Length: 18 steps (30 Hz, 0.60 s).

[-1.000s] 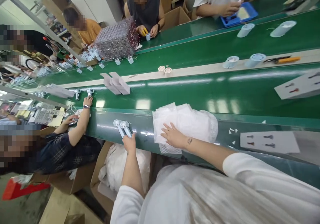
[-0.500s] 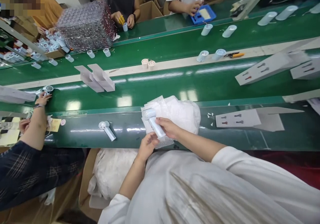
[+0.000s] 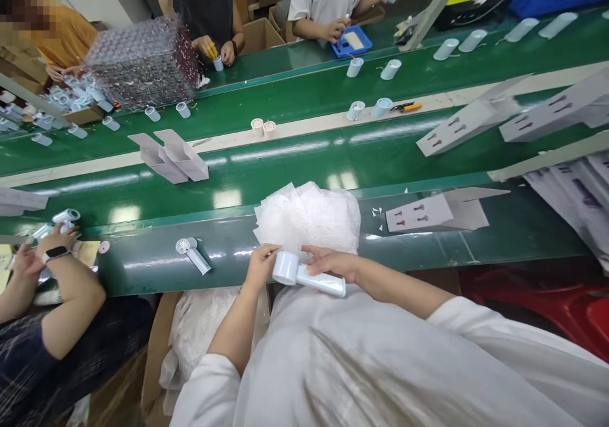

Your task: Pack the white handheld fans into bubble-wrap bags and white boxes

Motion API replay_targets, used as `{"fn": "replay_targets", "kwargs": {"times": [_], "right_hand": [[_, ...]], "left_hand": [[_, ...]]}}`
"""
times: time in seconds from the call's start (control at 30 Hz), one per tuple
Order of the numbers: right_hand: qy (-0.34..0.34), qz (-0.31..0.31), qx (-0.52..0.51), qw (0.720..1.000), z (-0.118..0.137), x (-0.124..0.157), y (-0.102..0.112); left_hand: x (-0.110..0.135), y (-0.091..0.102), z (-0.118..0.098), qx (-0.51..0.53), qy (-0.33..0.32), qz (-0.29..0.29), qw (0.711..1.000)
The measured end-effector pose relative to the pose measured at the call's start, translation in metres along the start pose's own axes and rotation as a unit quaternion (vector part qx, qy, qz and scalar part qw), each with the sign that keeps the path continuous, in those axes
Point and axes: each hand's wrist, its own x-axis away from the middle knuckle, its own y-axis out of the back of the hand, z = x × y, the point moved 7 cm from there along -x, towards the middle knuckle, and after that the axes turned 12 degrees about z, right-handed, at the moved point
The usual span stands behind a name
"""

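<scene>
A pale blue handheld fan [image 3: 321, 281] lies sideways close to my body, its round head to the left and its handle to the right. My right hand [image 3: 333, 263] is closed on the handle near the head, with its forefinger reaching to a thin white plastic bag [image 3: 284, 224]. The closed fingers of my left hand [image 3: 261, 267] meet the near edge of this bag, just beside the fan head. Behind lies a stack of white bags [image 3: 333, 217]. On the left, a second fan [image 3: 194, 254] rests on the bench.
Open white boxes [image 3: 421, 214] stand at right, others [image 3: 174, 157] across the belt. A co-worker's hands [image 3: 54, 240] handle fans at left. More people work opposite near a bubble-wrapped block [image 3: 143, 62]. A carton [image 3: 155, 357] with plastic bags sits below the bench.
The fan has come nearer my body and turned from upright to sideways. My left hand has moved from the handle's end to the bag's edge. The bag now bulges up. My view has shifted right.
</scene>
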Motion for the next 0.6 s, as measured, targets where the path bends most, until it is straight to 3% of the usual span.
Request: {"fn": "replay_targets", "kwargs": {"times": [0.1, 0.2, 0.3, 0.37, 0.47, 0.6], "right_hand": [[0.021, 0.007, 0.018, 1.0, 0.008, -0.002, -0.004], [0.026, 0.033, 0.041, 0.998, 0.016, 0.004, -0.008], [0.036, 0.0, 0.039, 0.999, 0.02, 0.012, -0.005], [0.046, -0.04, 0.017, 0.998, 0.019, 0.017, -0.001], [0.063, -0.066, -0.038, 0.995, 0.015, 0.023, 0.001], [0.098, -0.081, -0.045, 0.991, 0.014, 0.028, 0.001]], "left_hand": [[0.002, 0.003, -0.006, 0.089, 0.023, -0.009, 0.996], [0.004, 0.004, -0.021, 0.055, 0.001, -0.009, 0.998], [0.011, 0.004, -0.051, -0.039, -0.076, -0.039, 0.996], [0.022, 0.003, -0.075, -0.113, -0.152, -0.089, 0.978], [0.044, -0.012, -0.099, -0.224, -0.244, -0.128, 0.935], [0.055, -0.045, -0.11, -0.289, -0.28, -0.087, 0.911]]}}
